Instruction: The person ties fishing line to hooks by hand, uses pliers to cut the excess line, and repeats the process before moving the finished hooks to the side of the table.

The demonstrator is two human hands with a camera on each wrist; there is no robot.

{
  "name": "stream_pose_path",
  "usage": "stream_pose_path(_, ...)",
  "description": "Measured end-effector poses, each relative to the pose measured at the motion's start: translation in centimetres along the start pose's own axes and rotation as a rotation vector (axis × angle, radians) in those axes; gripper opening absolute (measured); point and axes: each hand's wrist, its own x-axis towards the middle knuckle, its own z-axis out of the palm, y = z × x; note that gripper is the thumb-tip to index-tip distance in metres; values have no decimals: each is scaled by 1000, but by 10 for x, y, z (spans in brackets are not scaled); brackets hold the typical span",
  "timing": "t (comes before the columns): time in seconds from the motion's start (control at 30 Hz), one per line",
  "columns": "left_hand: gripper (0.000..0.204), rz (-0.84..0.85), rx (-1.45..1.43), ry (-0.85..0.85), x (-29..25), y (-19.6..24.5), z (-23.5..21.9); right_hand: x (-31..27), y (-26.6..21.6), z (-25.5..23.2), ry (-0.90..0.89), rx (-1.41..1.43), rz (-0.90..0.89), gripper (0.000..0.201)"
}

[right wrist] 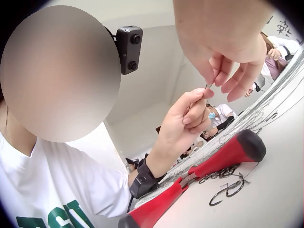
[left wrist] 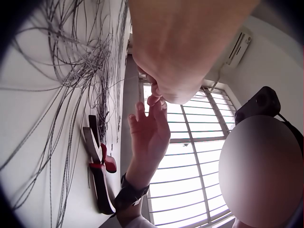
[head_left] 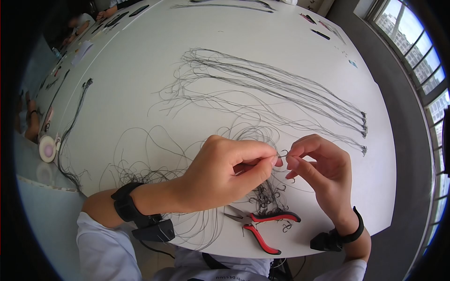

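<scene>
A small dark fish hook (head_left: pixel 283 155) shows between the fingertips of both hands, over the near part of the table. My left hand (head_left: pixel 234 164) pinches one end of it with thumb and forefinger. From the other side my right hand (head_left: pixel 323 171) pinches it between thumb and index, with its other fingers loosely bent. In the right wrist view the fingertips of the two hands nearly meet, and most of the hook is hidden. Below them lies a heap of fish hooks (head_left: pixel 267 199) with tangled dark line (head_left: pixel 253 133) around it. Red-handled pliers (head_left: pixel 262 218) rest with their jaws apart.
Long bundles of dark line (head_left: pixel 281 86) stretch across the middle of the white table (head_left: pixel 140 61), knotted at their right ends. More loose line (head_left: pixel 136 173) lies beneath the left forearm. A round white spool (head_left: pixel 47 149) sits at the left edge. Other people sit far left.
</scene>
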Motion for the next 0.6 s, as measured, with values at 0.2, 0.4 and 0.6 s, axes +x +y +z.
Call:
stream_pose_path(0.2, 12, -38, -31, 18, 0, 0, 1, 0, 1, -1, -32, -11, 6, 4)
stream_pose_path(0.4, 12, -33, 26, 5, 0, 1, 0, 0, 3, -3, -55, -22, -24, 5)
stream_pose_path(0.6, 14, -65, 56, 46, 1, -2, -2, -1, -8, -5, -95, -387, -154, 11)
